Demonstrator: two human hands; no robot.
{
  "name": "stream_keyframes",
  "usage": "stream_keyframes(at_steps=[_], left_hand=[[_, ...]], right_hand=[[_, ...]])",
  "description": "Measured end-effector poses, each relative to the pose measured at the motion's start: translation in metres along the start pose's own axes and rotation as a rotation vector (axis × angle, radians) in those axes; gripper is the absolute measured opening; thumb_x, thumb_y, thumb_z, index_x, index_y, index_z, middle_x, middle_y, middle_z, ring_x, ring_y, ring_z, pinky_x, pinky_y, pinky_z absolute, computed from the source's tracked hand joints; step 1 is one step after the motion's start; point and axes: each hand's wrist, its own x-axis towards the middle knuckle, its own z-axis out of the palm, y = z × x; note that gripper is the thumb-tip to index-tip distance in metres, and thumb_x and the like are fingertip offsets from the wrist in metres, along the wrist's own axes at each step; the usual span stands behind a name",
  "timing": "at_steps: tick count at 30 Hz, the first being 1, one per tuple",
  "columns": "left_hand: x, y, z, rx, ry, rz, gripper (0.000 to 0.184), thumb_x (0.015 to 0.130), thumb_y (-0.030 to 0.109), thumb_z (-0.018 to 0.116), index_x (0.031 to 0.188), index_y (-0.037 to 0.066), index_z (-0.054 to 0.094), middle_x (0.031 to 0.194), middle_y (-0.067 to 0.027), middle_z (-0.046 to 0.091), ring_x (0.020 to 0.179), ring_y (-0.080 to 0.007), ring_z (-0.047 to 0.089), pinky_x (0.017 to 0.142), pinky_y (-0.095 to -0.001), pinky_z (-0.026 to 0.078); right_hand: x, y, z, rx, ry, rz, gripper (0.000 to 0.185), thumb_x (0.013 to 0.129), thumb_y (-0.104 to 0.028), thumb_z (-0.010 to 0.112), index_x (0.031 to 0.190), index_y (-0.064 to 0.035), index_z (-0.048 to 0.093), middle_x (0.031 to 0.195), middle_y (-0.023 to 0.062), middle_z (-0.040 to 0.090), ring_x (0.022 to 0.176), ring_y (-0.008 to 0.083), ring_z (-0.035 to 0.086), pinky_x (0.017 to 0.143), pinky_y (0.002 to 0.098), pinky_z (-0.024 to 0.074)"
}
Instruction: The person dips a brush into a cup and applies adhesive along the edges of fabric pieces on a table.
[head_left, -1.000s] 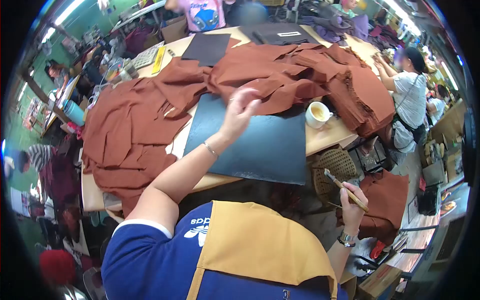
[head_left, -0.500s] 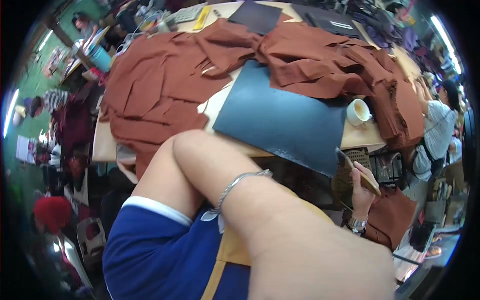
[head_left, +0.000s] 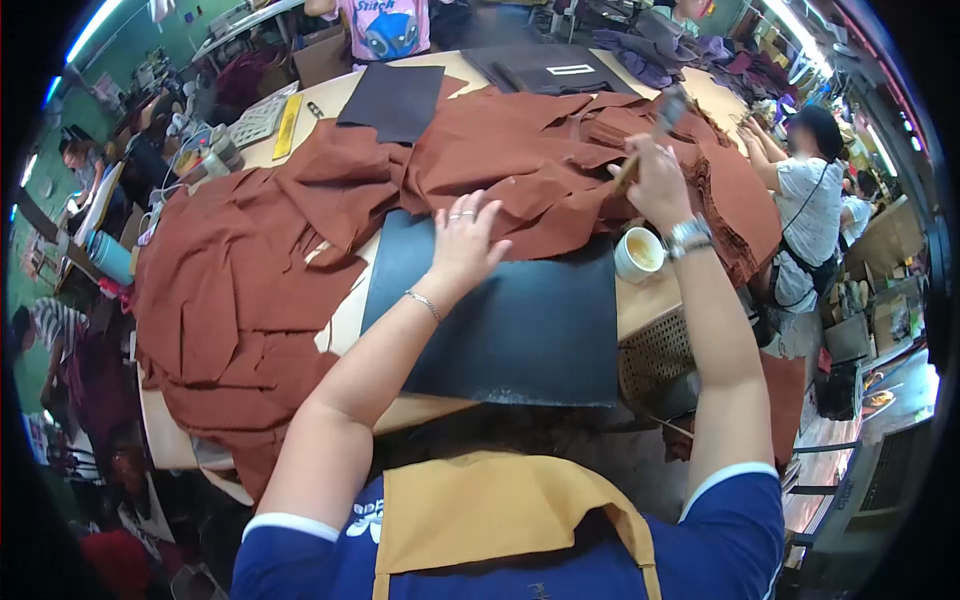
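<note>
Yellow ruler [head_left: 287, 127] — cardboard box [head_left: 321, 62] beyond

The person wears a royal-blue, short-sleeved fabric shirt [head_left: 290, 570], with a white band [head_left: 292, 524] edging each sleeve and a white printed logo [head_left: 368, 522], partly covered, on the chest. Over it lies a mustard-yellow cloth apron [head_left: 490, 510] with narrow matching straps [head_left: 382, 586]. A silver-coloured chain bracelet [head_left: 423, 304] circles the left wrist; a slim, shiny ring [head_left: 462, 215] sits on the left grip [head_left: 465, 245]. A broad silver-coloured metal wristband [head_left: 690, 237] rings the right wrist.
</note>
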Motion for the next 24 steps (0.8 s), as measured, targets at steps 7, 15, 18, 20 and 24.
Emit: stream_keyframes(at_steps=[7,15,18,20,24], left_hand=[[-0.011,-0.049,0.02,0.089,-0.051,0.008,0.028,0.09,0.022,0.068,0.118,0.018,0.066,0.109,-0.0019,0.064,0.114,-0.0243,0.059,0.11,-0.0648,0.032],[-0.028,-0.058,0.002,0.013,-0.046,0.089,0.007,0.088,0.017,0.068,0.094,0.019,0.072,0.1,0.0043,0.063,0.104,-0.0197,0.061,0.11,-0.0708,0.029],[-0.031,-0.061,0.002,-0.006,-0.058,0.097,0.009,0.088,0.017,0.069,0.096,0.019,0.072,0.1,0.0041,0.062,0.104,-0.0197,0.061,0.108,-0.0722,0.031],[-0.031,-0.06,0.001,-0.025,-0.064,0.094,0.009,0.088,0.018,0.069,0.096,0.019,0.072,0.099,0.0042,0.062,0.104,-0.0197,0.061,0.108,-0.0722,0.03],[-0.033,-0.061,0.0,-0.055,-0.056,0.092,0.008,0.089,0.018,0.069,0.096,0.019,0.071,0.099,0.0042,0.063,0.104,-0.0195,0.061,0.108,-0.0723,0.03]], right_hand=[[0.068,0.038,0.11,-0.274,-0.369,0.143,0.04,0.088,-0.014,0.064,0.121,-0.0133,0.042,0.097,0.0154,0.07,0.095,0.0361,0.07,0.082,0.0568,0.0512],[0.075,0.042,0.187,-0.216,-0.436,0.103,0.034,0.089,-0.004,0.055,0.118,-0.0121,0.041,0.099,0.0195,0.071,0.097,0.041,0.07,0.091,0.0664,0.0466],[0.082,0.041,0.186,-0.242,-0.591,0.193,0.028,0.094,-0.004,0.047,0.12,-0.0109,0.042,0.108,0.0212,0.071,0.106,0.0386,0.069,0.099,0.0713,0.0401],[0.084,0.044,0.186,-0.268,-0.653,0.22,0.027,0.095,-0.005,0.046,0.122,-0.0105,0.042,0.109,0.0192,0.072,0.108,0.0371,0.069,0.1,0.0722,0.039],[0.092,0.044,0.183,-0.193,-0.572,0.26,0.036,0.091,-0.009,0.057,0.124,-0.0111,0.042,0.105,0.018,0.072,0.106,0.0382,0.069,0.099,0.0725,0.0398]])
